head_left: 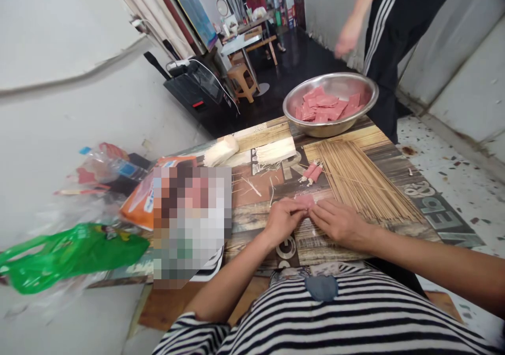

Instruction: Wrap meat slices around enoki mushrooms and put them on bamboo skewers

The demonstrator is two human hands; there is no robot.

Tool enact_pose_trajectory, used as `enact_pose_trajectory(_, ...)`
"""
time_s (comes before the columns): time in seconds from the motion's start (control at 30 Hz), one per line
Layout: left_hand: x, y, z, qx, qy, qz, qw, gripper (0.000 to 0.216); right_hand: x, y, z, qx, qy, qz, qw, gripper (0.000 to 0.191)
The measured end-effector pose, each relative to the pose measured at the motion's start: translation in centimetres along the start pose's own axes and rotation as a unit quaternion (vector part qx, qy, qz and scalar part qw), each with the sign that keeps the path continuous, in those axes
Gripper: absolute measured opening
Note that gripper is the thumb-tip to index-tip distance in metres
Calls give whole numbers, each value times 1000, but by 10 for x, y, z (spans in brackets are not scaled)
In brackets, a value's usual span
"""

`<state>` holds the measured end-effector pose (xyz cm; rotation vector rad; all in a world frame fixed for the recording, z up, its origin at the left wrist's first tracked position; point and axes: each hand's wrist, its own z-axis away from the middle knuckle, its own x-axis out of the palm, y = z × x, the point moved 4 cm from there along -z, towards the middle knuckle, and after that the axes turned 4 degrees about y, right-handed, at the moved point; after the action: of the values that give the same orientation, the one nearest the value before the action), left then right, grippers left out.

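Observation:
My left hand and my right hand meet at the near part of the table, fingers closed on the edges of a thin pink meat slice. Fingers partly hide the slice, and I cannot tell whether anything is inside it. Just beyond lie a couple of pink meat rolls with pale mushroom ends poking out, on thin skewers. Farther back are a spread row of enoki mushrooms and a thicker enoki bunch. Many bamboo skewers lie in a wide pile right of the rolls.
A steel bowl of pink meat slices stands at the table's far right corner. Stray mushroom strands lie left of centre. Plastic bags, one green, crowd the left side. A person in dark striped trousers stands beyond the bowl.

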<state>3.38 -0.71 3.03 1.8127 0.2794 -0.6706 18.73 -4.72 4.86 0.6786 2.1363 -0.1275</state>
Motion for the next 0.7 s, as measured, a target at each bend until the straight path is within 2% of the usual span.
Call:
enact_pose_trajectory(0.1, -1, -2, -3, -34, -21, -1, 999, 13, 6, 0, -1, 5, -11, 6, 1000, 29)
enact_pose_trajectory(0.17, -1, 0, -3, -30, -31, -18, 999, 13, 11, 1, 0, 7, -22, -1, 1000, 30)
enact_pose_trajectory(0.3, -3, 14, 4, 92, 10, -94, 991, 15, 21, 8, 1, 40, -62, -71, 995, 31)
enact_pose_trajectory(0.4, -2, 19, 15, 182, 56, -159, 969, 17, 29, 18, 3, 96, -103, -129, 982, 33)
enact_pose_trajectory(0.47, 0, 17, 20, 221, 59, -199, 953, 17, 33, 22, 4, 117, -120, -149, 974, 33)
enact_pose_trajectory(0.57, 3, 13, 22, 244, 45, -241, 938, 17, 34, 26, 4, 130, -121, -172, 969, 32)
enact_pose_trajectory(0.7, 2, 14, 18, 238, 34, -240, 941, 17, 28, 28, 1, 157, -121, -209, 958, 35)
